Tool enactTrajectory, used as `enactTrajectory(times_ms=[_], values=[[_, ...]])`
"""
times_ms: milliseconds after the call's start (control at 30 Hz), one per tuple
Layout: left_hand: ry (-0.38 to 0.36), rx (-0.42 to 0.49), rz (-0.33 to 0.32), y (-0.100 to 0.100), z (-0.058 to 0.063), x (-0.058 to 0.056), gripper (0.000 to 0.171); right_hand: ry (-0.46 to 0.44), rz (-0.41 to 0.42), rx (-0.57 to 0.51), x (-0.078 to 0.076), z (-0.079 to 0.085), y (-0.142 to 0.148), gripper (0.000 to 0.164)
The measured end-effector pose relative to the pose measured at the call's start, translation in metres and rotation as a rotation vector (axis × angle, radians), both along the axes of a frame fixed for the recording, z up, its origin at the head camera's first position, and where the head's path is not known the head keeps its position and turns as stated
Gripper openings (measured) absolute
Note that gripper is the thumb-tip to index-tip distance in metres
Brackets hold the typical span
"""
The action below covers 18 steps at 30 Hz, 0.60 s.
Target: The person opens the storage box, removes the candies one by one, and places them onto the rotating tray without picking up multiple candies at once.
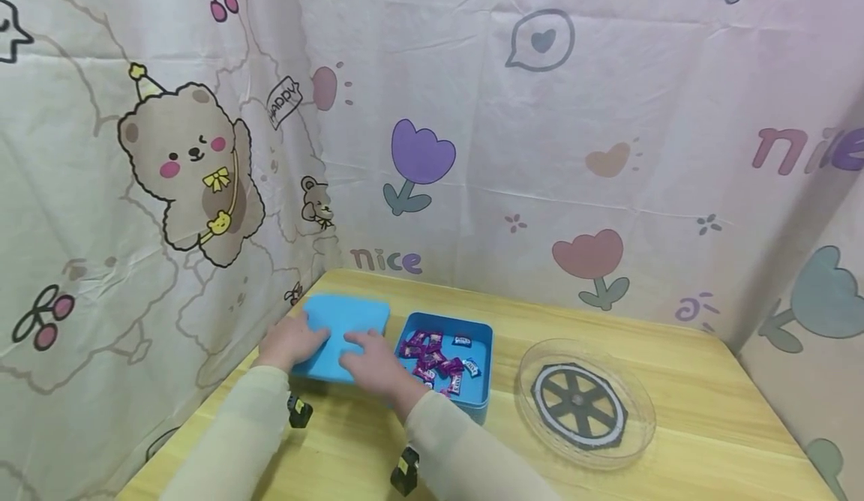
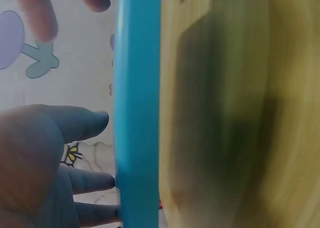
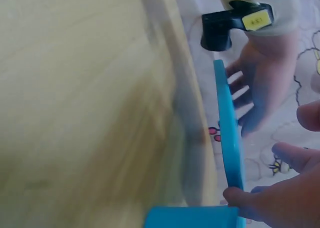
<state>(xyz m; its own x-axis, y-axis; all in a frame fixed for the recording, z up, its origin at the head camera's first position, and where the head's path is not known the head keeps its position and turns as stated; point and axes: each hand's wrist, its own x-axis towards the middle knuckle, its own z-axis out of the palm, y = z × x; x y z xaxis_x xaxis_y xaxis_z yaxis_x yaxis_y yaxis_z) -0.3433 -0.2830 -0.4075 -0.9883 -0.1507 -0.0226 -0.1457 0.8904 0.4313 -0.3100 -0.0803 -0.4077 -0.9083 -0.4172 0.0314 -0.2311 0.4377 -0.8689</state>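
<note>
A flat blue lid (image 1: 347,336) lies level beneath my two hands, its side rim (image 2: 137,108) raised over the tabletop. My left hand (image 1: 289,342) is at its left side, with extended fingertips touching its top in the left wrist view. My right hand (image 1: 374,362) is over its right front, thumb and forefinger spread apart. One finger touches the lid's edge (image 3: 230,133) near a corner in the right wrist view. Just right of the lid, an uncovered blue box (image 1: 479,358) contains several purple-wrapped candies (image 1: 432,355) and a few blue-and-white ones (image 1: 470,367).
A clear round dish (image 1: 641,418) with a dark spoked wheel pattern in its base sits right of the box on the wooden table (image 1: 702,418). Printed curtains (image 1: 499,148) stand behind the table and along its sides. Black wrist cameras (image 1: 405,471) hang below my sleeves.
</note>
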Motion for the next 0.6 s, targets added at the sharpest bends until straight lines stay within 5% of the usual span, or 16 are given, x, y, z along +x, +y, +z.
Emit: enactTrajectory(times_ms=[600], values=[[-0.024,0.064,-0.004,0.012,-0.031,-0.006,0.077,0.002,-0.077,0.146,0.007,-0.015,-0.013,0.054]])
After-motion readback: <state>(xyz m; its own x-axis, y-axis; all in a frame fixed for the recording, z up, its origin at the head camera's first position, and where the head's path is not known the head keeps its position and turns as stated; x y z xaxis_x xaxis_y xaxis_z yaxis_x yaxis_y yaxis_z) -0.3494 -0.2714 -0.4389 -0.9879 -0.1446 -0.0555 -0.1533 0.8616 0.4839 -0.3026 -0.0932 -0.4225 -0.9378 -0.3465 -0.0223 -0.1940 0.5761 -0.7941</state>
